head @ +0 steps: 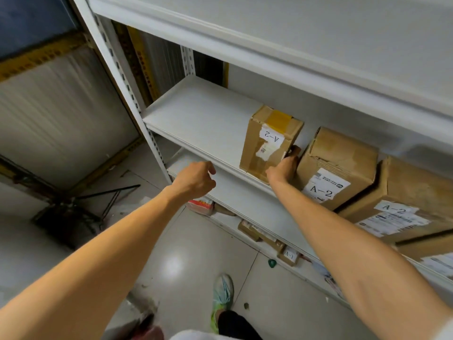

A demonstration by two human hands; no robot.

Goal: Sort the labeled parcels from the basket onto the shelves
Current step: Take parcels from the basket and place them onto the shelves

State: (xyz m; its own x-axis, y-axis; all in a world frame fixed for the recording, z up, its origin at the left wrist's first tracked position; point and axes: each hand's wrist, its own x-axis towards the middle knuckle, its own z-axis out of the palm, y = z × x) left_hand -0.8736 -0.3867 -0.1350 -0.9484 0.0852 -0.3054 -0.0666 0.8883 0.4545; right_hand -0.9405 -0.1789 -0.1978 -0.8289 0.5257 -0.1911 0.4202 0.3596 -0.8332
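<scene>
Standing in a row on the middle shelf (201,114) are three cardboard parcels, each labelled A-2. The leftmost parcel (267,143) is upright near the shelf's front edge, with its label upside down and yellow tape across its top. The middle parcel (338,163) is just beside it, and the rightmost parcel (411,192) leans against that one. The right grip (285,165) clasps the leftmost parcel at its lower right corner, fingers curled round the side that faces the middle parcel. The left grip (196,179) hangs in the air in front of the shelf edge, fingers loosely curled and holding nothing. One lower shelf (245,200) shows beneath. On the floor are one shoe (221,298) and one black stand (103,200).
</scene>
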